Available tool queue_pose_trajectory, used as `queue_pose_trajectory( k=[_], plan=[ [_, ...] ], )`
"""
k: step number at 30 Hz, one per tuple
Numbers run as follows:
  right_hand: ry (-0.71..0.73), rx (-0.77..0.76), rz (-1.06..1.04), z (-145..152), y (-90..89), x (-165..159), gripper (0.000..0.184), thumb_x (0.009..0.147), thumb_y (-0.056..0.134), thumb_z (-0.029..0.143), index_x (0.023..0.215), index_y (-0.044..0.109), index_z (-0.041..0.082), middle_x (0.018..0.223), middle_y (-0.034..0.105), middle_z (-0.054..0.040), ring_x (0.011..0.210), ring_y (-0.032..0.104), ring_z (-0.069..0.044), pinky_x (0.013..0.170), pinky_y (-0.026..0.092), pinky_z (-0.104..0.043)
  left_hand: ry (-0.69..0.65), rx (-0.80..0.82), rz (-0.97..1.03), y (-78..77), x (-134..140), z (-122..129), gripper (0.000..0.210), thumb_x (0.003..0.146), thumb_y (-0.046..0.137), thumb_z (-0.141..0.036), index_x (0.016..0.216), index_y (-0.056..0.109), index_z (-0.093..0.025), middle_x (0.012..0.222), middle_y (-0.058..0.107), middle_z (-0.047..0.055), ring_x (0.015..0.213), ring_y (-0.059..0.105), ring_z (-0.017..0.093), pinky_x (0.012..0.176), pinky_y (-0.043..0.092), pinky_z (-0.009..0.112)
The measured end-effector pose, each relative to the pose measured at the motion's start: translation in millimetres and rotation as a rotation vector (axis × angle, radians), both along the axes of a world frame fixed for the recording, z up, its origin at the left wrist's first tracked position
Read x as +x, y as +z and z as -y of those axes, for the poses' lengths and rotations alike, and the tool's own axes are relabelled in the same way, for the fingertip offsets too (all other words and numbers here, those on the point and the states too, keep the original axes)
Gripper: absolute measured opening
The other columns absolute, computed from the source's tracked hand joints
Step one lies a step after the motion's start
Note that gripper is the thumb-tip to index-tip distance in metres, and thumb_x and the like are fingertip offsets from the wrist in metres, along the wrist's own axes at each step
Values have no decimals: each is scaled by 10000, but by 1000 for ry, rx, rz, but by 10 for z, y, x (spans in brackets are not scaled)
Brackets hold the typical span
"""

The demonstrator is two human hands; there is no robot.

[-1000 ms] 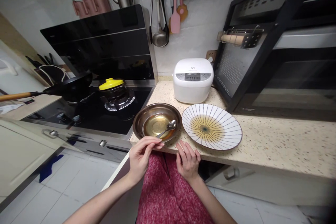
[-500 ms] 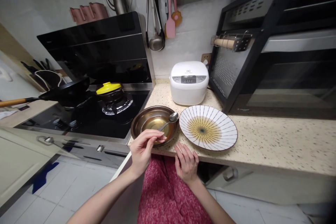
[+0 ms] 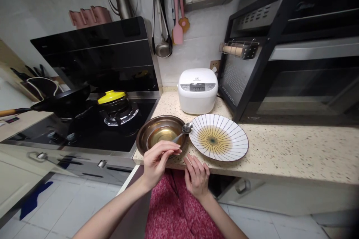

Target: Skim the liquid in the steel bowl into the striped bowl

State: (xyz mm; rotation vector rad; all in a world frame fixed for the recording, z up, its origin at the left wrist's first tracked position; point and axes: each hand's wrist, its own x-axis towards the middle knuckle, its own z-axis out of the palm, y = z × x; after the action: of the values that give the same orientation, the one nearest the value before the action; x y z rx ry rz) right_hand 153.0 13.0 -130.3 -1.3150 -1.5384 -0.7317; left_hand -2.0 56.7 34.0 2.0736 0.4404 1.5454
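Observation:
My left hand pinches the handle of a metal spoon between thumb and fingers. The spoon's bowl hangs over the gap where a metal basin and a plate meet. Yellowish clear liquid lies in the basin. The white plate has dark radiating lines and a yellow-brown centre; whether liquid lies on it I cannot tell. Resting at the counter's front edge, my right hand has its fingers stretched out and holds nothing.
Behind the plate stands a white rice cooker. On the stove at left sit a pot with a yellow lid and a black wok. A dark rack with an oven rises at right. Utensils hang on the wall.
My left hand has carried the spoon a little to the right, its bowl now nearer the plate's rim. My right hand stays at the counter edge. The view has shifted slightly.

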Motion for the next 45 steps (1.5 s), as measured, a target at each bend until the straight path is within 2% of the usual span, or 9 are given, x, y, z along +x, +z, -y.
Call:
queue_pose_trajectory(
  k=[4,9,17,22,25,28,31,36,45],
  plan=[
    [-2,0,13,0,-1,4,469,947,515,209,1409,599,201,1214,754,-88,1207,621,-201,1140,301,-347,-5,101,-76,16,-9,0,215,977,588,-26,1034,746,-160,960,774,63,933,740,149,858,617,242],
    [4,3,-2,4,19,2,504,960,504,211,1462,549,210,1202,760,-75,1172,631,-197,1143,294,-347,-32,185,-155,20,-20,-4,224,983,570,-22,1077,727,-151,1002,770,82,960,742,154,875,615,243],
    [16,2,-23,6,25,-7,357,983,499,230,1313,634,205,1171,775,-69,1158,652,-186,1147,297,-350,-47,441,-302,-132,-38,-45,202,1051,515,-144,1140,693,-114,1022,769,124,955,749,174,847,619,260],
    [8,17,-40,-3,28,-22,324,980,490,216,1264,647,212,1144,782,-65,1147,660,-179,1139,303,-346,-10,599,-467,-9,-46,3,324,1101,377,-173,1124,693,-107,1006,781,120,940,751,164,831,613,248],
    [14,21,-42,-4,29,-27,332,987,463,212,1265,644,205,1130,783,-69,1154,655,-179,1147,292,-347,-38,659,-509,65,-37,25,337,1102,369,-171,1093,699,-102,1007,790,119,918,752,162,822,615,248],
    [11,20,-38,-2,18,-27,337,991,451,215,1267,644,206,1127,782,-72,1167,651,-181,1149,289,-347,-64,636,-496,38,-27,25,338,1100,374,-170,1101,703,-92,1016,790,128,937,752,170,840,618,262],
    [3,5,-32,-2,-2,-25,345,984,484,222,1290,644,216,1159,776,-68,1203,636,-185,1141,297,-344,-68,533,-412,-41,-34,28,321,1095,394,-171,1141,703,-96,1026,781,133,982,751,174,853,621,264],
    [-1,0,-17,-5,-19,-18,444,972,531,224,1412,590,224,1214,761,-67,1252,612,-197,1125,315,-335,-4,387,-245,-77,-129,56,254,1032,505,-74,1183,703,-122,1079,776,122,996,760,171,884,629,262],
    [13,-4,-10,-8,1,-20,473,962,526,200,1431,579,228,1233,758,-55,1255,613,-188,1165,286,-333,120,416,-217,-60,-335,41,260,1003,541,-40,1159,729,-129,1060,797,112,1001,775,167,897,630,230]
  ],
)
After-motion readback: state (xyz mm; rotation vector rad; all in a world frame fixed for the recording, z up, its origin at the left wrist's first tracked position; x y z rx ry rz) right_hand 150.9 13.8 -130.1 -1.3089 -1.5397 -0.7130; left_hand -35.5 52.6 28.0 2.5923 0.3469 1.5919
